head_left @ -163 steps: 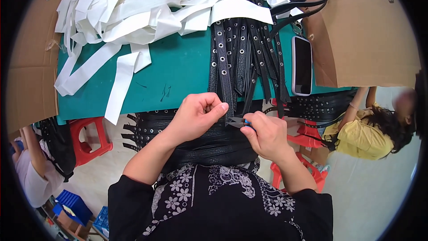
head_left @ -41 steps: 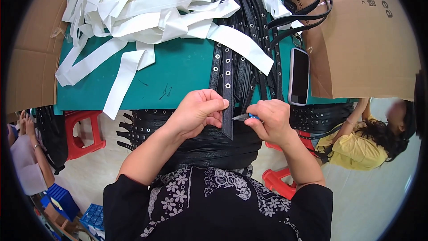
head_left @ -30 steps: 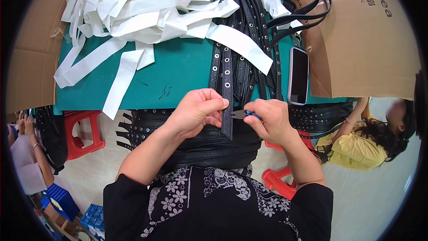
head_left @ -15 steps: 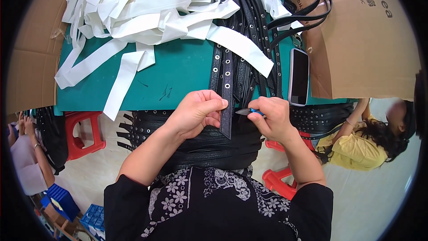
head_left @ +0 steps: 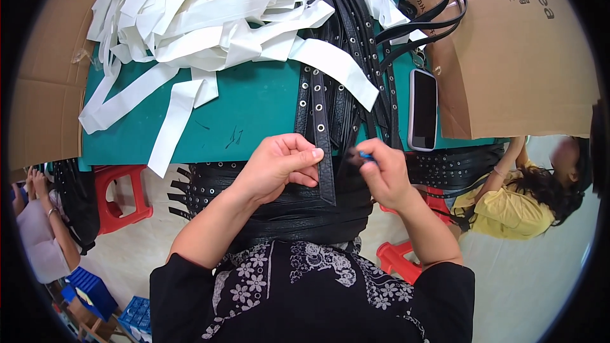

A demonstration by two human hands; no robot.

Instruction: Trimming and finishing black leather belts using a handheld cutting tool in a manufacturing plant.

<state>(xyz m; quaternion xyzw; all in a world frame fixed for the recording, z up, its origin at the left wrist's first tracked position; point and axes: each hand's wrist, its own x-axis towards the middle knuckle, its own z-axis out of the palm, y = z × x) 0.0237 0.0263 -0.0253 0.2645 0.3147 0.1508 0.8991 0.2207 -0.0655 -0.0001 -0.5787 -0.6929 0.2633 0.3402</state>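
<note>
My left hand [head_left: 274, 170] pinches a black leather belt [head_left: 320, 115] with metal eyelets near its pointed end, which hangs past the table's near edge. Just right of it, my right hand [head_left: 386, 176] is closed round a small blue-handled cutting tool [head_left: 365, 155]. The tool's dark tip is smeared by motion and stands a little apart from the belt. More black eyelet belts [head_left: 356, 44] run up the table beside the held one. Across my lap lies a thick bundle of black straps [head_left: 286, 227].
White fabric strips [head_left: 210, 19] are heaped over the far left of the green table [head_left: 254, 114]. A phone [head_left: 423, 111] lies at right, beside a cardboard box [head_left: 515, 70]; another box [head_left: 47, 89] stands left. Red stools [head_left: 124, 197] and other people sit on both sides.
The tool in my right hand has tipped upward, and its blade now blurs. My left hand keeps its pinch on the belt. The whole view has shifted slightly.
</note>
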